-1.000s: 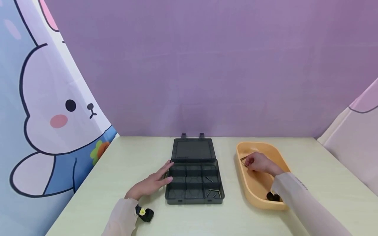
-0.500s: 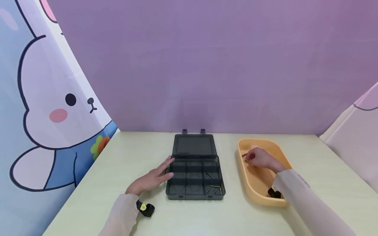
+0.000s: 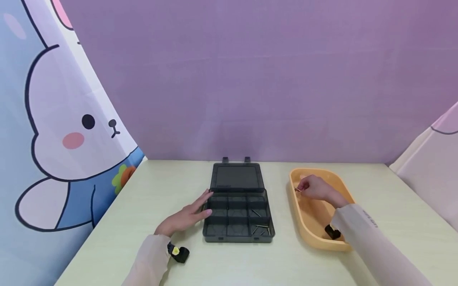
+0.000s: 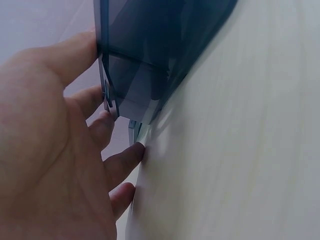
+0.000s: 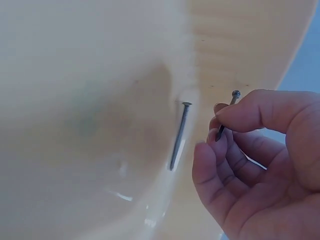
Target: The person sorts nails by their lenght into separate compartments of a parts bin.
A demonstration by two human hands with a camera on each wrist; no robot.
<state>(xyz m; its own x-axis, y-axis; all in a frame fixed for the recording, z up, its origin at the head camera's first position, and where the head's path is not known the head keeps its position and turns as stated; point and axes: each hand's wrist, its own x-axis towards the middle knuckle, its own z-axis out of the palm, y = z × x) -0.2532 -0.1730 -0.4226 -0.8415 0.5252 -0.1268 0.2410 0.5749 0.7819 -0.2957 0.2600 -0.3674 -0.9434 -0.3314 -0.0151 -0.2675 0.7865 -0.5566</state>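
Pinching a nail (image 5: 234, 96) in the right hand (image 3: 317, 188); touching the box (image 3: 237, 239) beside the outspread left hand (image 3: 184, 219), seemingly for steadiness.

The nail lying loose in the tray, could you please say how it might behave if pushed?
The loose nail would probably be stiff, looking metallic and straight. Its slim shank may roll, perhaps in an arc, given the wider head.
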